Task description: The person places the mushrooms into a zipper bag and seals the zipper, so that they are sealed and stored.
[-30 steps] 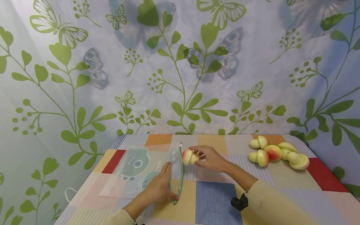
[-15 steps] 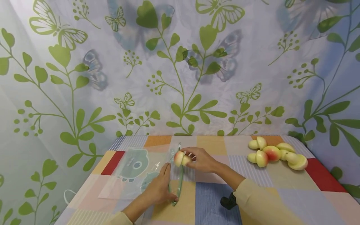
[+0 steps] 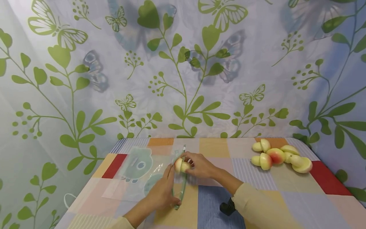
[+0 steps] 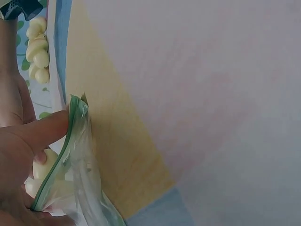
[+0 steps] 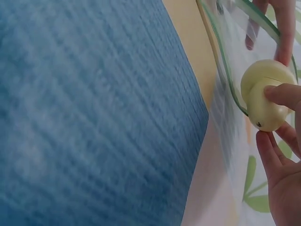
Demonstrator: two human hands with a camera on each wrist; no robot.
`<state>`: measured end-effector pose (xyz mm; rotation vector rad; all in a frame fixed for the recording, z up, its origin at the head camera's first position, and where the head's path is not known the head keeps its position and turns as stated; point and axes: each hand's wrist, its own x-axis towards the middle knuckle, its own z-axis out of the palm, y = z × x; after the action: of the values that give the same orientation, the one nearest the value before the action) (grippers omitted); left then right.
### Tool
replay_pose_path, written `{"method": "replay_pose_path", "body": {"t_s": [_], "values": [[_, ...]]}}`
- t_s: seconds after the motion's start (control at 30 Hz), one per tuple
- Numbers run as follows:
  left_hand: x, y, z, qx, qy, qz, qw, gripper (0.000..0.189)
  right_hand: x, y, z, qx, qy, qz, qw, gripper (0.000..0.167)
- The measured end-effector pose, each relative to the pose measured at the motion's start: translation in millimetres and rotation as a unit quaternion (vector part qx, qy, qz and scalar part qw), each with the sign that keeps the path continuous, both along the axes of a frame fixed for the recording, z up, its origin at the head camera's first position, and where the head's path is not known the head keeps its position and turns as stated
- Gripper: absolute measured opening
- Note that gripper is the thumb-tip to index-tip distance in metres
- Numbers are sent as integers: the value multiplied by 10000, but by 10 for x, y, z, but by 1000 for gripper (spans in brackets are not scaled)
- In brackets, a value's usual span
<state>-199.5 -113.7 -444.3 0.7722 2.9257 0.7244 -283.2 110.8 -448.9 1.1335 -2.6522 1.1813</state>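
My right hand (image 3: 200, 165) pinches a pale yellow toy mushroom (image 5: 265, 101) with a reddish cap between thumb and fingers. It holds the mushroom at the parted mouth of a clear zip bag (image 3: 137, 171), cap towards the bag. My left hand (image 3: 163, 190) holds the bag's green-edged mouth apart, its thumb at the near end of the edge and its fingers further along. In the left wrist view the left thumb (image 4: 44, 134) lies against the green zip edge (image 4: 63, 155). The bag lies on the table, printed with green cartoon creatures.
A pile of several more yellow and red toy mushrooms (image 3: 275, 156) lies at the table's back right. A patchwork cloth (image 3: 223, 203) covers the table. A leaf-and-butterfly curtain (image 3: 183, 79) hangs behind it. A white cord loop (image 3: 68, 200) shows at the left edge.
My right hand has moved left with the toy mushroom, from beside the bag to its mouth. My left hand has stayed almost still at the bag's edge.
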Motion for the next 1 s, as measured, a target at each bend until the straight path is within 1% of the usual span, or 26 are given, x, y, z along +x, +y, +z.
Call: {"method": "replay_pose_path", "body": {"t_s": [0.2,0.43,0.63,0.77,1.0], "values": [[7,0,-14,44,35,9,10000,138,-26,-46,-39,-75,-15,-244,9997,42],[40,8,-15,163,111,-65,9998,136,-54,-120,-69,-64,178,-412,9990,31],[54,20,-13,212,-54,-106,9997,134,-68,-163,-115,-119,129,-519,9985,32],[60,22,-4,249,-166,-124,9995,133,-70,-164,-144,-249,81,-483,9985,33],[51,24,0,267,-156,-100,9995,134,-81,-156,-154,-366,178,-442,9982,33]]}}
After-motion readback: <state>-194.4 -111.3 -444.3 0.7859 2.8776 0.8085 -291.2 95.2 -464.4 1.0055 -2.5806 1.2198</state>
